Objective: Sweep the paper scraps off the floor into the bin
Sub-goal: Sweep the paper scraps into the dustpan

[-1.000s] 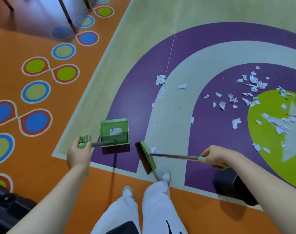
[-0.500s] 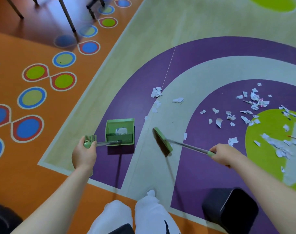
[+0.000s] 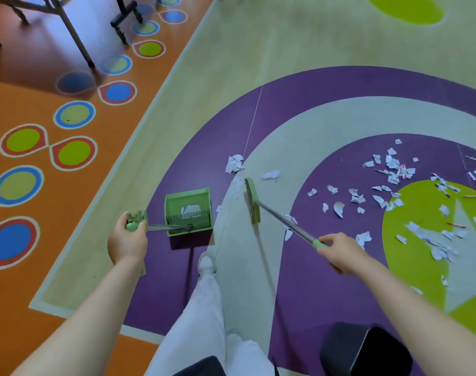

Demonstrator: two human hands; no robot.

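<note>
Paper scraps [image 3: 391, 169] litter the purple floor [image 3: 299, 294] beside the broom [image 3: 252, 200] gripped by the right hand [image 3: 342, 252], left hand [image 3: 127, 240] gripping the dustpan [image 3: 188, 210]; a fast stroke may scatter them.

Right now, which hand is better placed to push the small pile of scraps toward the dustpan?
The right hand. It grips the broom, whose head sits beside the small scrap pile. The left hand only holds the dustpan handle, ready to receive.
</note>
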